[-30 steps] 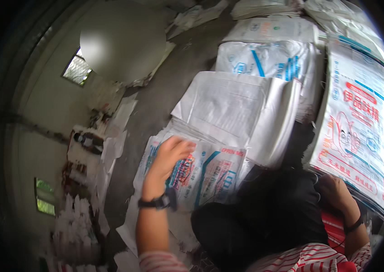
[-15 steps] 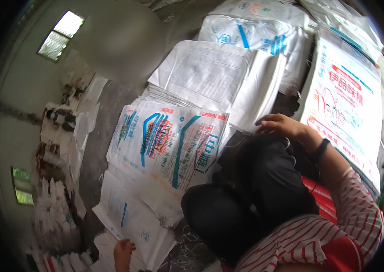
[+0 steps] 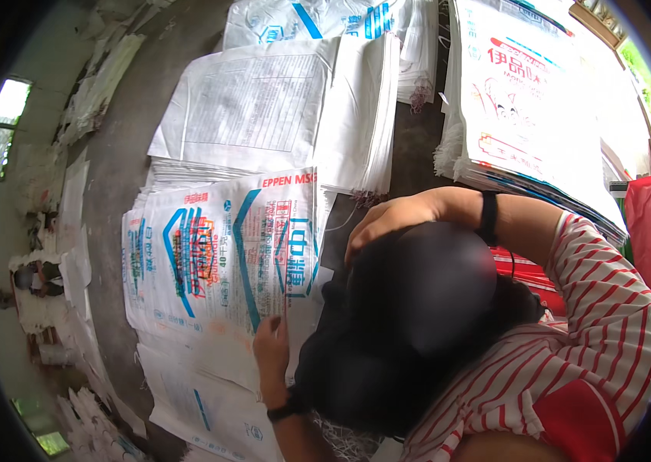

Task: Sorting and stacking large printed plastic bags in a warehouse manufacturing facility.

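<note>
Stacks of white printed woven sacks cover the grey concrete floor; left hand rests flat and unclenched on the sacks, right hand open against a dark bundle.

Bare floor strip open at left; sack stacks block centre & right; dark bundle fills foreground w/ little passage.

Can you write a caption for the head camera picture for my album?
Left hand rests on a printed woven sack atop a stack; right hand is raised.
</note>
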### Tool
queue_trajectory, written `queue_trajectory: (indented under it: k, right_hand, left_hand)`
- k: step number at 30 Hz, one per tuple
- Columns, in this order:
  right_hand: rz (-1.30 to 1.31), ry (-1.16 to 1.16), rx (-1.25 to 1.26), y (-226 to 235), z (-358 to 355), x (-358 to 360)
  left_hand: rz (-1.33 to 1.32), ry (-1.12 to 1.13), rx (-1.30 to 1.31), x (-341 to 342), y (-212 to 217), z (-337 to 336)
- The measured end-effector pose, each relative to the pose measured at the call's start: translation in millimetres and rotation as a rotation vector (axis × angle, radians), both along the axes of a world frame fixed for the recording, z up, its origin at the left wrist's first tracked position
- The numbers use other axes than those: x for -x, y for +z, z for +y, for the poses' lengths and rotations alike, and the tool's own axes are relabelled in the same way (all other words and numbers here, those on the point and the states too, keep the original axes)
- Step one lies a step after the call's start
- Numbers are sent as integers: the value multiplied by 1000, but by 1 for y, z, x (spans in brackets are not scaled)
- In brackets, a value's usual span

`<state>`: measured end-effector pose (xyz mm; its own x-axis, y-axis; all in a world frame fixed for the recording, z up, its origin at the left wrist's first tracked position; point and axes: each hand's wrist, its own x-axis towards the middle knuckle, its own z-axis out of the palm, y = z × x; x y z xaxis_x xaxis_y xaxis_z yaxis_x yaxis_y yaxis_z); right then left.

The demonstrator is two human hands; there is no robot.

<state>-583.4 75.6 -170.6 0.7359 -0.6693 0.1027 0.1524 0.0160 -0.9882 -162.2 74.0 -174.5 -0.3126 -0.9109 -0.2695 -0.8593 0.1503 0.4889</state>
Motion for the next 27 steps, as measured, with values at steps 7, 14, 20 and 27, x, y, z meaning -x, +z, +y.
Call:
queue_trajectory:
  k: [7, 14, 20, 27]
  right_hand:
    - [565, -148, -442, -72, -90, -17]
    - [509, -639, -315, -162, -106, -53]
    - [434, -761, -262, -167, -105, -65]
    - [375, -786, -481, -163, -99, -63]
  left_hand:
    - [81, -263, 99, 131, -69, -98]
    - [-93, -316, 202, 177, -99, -129]
    - [-22, -215, 217, 176, -131, -128]
    - [250, 91, -90, 125, -119, -147]
